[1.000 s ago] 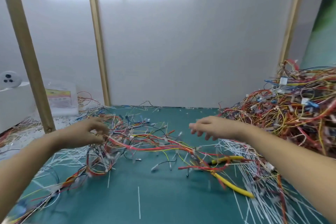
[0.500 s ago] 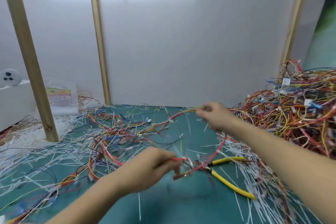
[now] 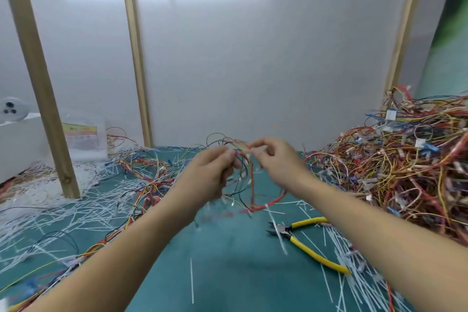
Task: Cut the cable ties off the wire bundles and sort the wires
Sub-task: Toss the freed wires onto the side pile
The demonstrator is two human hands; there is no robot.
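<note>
Teal mat (image 3: pixel 228 268) covered the lower middle of the frame, and above its centre both hands met on one small wire bundle (image 3: pixel 251 192). The left hand (image 3: pixel 211 176) had its fingers curled, pinching the bundle's top from the left. The right hand (image 3: pixel 276 159) pinched the same top from the right, thumb and fingers bent round it. Red, black and yellow strands hung from the pinch in a loose loop; whether its bottom touched the mat could not be told, and blur hid any tie on it. Cutters (image 3: pixel 285 231) with yellow handles lay on the mat at lower right, beside the right forearm, touched by neither hand. A big wire pile (image 3: pixel 405 172) filled the right edge. White cut ties (image 3: pixel 76 208) were strewn at the left and lower right, with loose wires (image 3: pixel 141 180) among them at centre left. A wooden post (image 3: pixel 38 78) stood at upper left.
</note>
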